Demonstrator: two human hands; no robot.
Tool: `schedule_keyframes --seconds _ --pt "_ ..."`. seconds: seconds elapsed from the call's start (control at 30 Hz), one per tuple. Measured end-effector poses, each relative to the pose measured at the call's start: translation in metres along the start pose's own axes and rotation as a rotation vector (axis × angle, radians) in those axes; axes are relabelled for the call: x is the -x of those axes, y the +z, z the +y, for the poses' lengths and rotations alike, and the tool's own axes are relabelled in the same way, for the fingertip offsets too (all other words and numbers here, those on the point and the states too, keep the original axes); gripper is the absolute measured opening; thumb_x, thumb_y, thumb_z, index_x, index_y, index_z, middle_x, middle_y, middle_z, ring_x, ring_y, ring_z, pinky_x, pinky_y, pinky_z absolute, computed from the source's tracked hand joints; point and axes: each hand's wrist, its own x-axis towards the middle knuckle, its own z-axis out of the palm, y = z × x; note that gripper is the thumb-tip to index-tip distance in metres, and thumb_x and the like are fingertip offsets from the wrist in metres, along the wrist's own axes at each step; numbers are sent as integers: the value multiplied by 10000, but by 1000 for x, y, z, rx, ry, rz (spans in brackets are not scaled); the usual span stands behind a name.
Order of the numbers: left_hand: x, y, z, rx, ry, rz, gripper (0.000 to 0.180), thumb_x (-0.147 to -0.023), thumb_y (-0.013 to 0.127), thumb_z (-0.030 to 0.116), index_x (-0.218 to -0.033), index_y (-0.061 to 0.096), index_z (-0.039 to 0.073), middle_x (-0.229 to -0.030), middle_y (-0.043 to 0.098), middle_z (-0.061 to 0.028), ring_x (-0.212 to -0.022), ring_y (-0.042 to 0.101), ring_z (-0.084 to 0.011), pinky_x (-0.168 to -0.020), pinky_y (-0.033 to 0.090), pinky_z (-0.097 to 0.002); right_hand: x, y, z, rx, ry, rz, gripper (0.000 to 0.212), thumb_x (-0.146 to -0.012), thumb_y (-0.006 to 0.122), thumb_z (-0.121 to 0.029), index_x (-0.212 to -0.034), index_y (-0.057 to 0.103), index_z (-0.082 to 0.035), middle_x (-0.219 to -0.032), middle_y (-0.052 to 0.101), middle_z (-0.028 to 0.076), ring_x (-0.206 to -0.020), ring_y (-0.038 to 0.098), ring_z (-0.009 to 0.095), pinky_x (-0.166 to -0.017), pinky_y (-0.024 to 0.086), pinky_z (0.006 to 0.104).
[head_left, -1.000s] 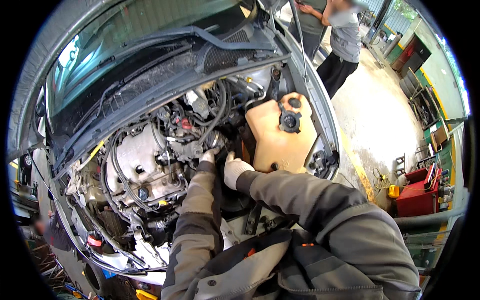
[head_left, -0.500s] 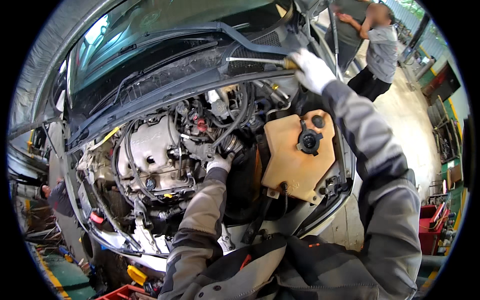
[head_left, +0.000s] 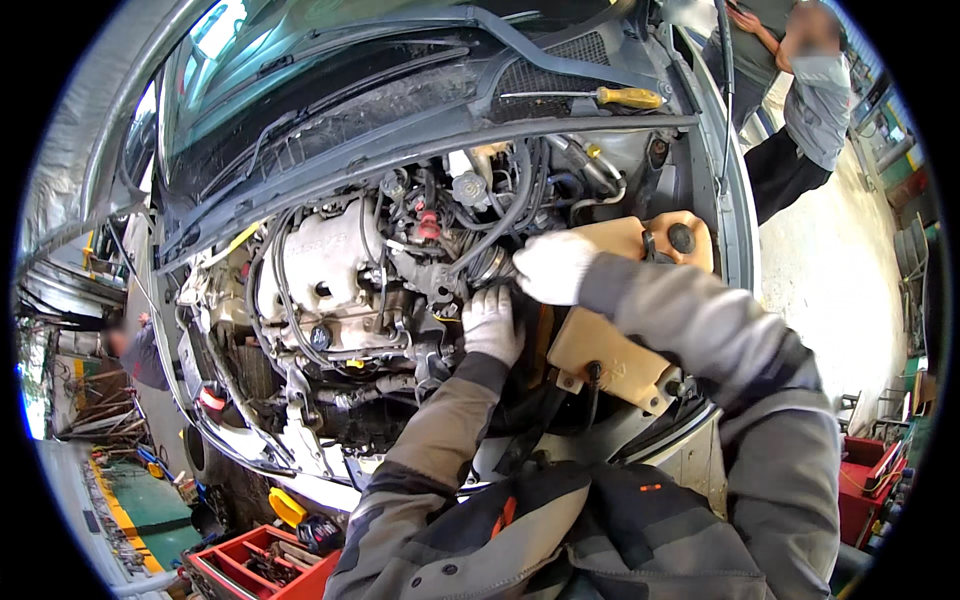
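With the screwdriver [head_left: 630,97] lying upper right, the left hand [head_left: 492,327] and right hand [head_left: 553,268], grips unclear, adjoin the seemingly still-attached ribbed hose [head_left: 490,263] at centre.

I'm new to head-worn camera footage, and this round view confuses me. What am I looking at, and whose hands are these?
There is no robot here. A person wears a wide fisheye camera on their head, looking down, so straight edges bend and the rim goes dark. The sleeves from below are the wearer's own.

The gloved left hand and right hand reach into a car's open engine bay, close to a ribbed hose. Whether they grip anything is hidden.

A silver engine cover lies to their left; a tan plastic tank sits partly beneath the right forearm. A screwdriver with a yellow handle rests on the dark panel below the windshield, untouched. Other people stand nearby.
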Motion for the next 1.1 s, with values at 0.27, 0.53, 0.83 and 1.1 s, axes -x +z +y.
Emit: schedule_keyframes --seconds 0.27,0.53,0.83,1.1 --pt "-14 34 -1 115 -144 9 668 -849 636 269 -1395 398 -35 -1429 465 -239 -1344 438 -388 -1110 359 -476 -126 109 9 -122 261 -162 618 -832 673 -537 -1209 677 -48 -1240 662 178 -1128 647 322 -961 511 426" --pt "-17 42 -7 105 -114 71 407 -797 625 149 -1183 595 24 -1183 649 -160 -1106 623 -320 -950 484 -428 -134 133 6 -402 390 71 623 -768 768 -518 -1150 647 -40 -1141 681 195 -1061 653 349 -909 525 404" --pt "-11 40 -6 71 -47 150 467 -792 605 151 -1228 590 -18 -1213 645 -180 -1119 625 -314 -956 485 -417 -155 125 7 -296 448 -17 508 -773 703 -529 -946 739 -52 -1018 721 185 -949 702 342 -814 564 430" --pt "-8 35 3 -4 -13 165 449 -791 592 138 -1202 599 -43 -1185 650 -218 -1084 640 -335 -927 501 -423 -154 126 11 -171 386 44 526 -776 685 -546 -974 727 -60 -978 726 180 -922 705 358 -790 564 428"
